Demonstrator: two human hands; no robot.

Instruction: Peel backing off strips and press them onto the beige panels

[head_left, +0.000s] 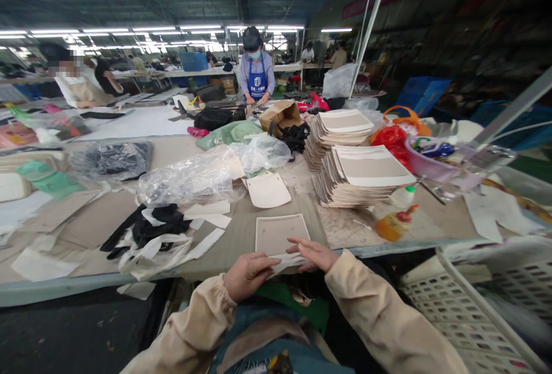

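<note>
In the head view, a beige panel (280, 231) lies flat on the surface (241, 236) at its near side, between the two hands, a white strip (287, 263) along its near edge. The left hand (248, 275) curls at the strip's left end; whether its fingers pinch the strip, I cannot tell. The right hand (314, 254) is unclenched, fingers stretched over the panel's near right corner. The step in hand looks like settling or folding that near edge. The next move seems to call for keeping the edge straight and the panel steady while pressure runs along it. Similar panels sit in a near stack (366, 176) to the right, beside a yellow bottle (391, 226).
</note>
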